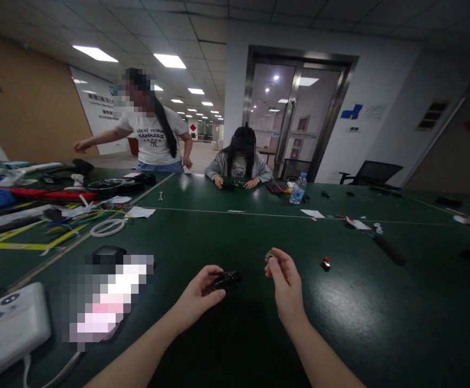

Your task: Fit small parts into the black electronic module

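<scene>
My left hand is closed around a small black device, held just above the dark green table. My right hand is raised a little to its right, thumb and fingertips pinched on a tiny silvery part. The two hands are a short gap apart. A small red and black piece lies on the table to the right of my right hand.
A white power bank with a cable sits at the near left beside a black case. Cables and tools crowd the far left. A water bottle stands across the table, where one person sits and another stands. A black-handled tool lies right.
</scene>
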Tool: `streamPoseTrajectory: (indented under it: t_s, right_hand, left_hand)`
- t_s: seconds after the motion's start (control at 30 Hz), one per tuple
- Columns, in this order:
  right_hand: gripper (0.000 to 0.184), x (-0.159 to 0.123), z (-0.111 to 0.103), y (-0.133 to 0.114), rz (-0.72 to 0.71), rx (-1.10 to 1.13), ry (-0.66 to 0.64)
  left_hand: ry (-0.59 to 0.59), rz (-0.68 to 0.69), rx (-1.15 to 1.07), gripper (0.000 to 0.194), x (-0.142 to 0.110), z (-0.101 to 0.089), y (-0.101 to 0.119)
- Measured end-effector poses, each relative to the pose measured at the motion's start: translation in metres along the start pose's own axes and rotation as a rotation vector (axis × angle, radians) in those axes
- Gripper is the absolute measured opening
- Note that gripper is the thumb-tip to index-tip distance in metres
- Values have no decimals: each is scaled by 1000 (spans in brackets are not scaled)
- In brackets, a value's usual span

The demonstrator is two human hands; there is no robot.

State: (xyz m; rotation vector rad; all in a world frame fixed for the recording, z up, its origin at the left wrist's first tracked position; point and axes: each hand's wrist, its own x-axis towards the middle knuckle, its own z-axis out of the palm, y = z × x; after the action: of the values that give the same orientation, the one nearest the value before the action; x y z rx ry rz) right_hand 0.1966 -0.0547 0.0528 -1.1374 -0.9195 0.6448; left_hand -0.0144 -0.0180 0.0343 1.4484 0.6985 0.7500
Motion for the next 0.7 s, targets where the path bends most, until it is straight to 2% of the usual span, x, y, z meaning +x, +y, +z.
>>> streamPoseTrajectory:
  t_s: [0.7]
  right_hand:
    - [28,2,-2,1,-10,-43,-22]
  left_hand:
    - [51,24,-32,40,4,1,-8]
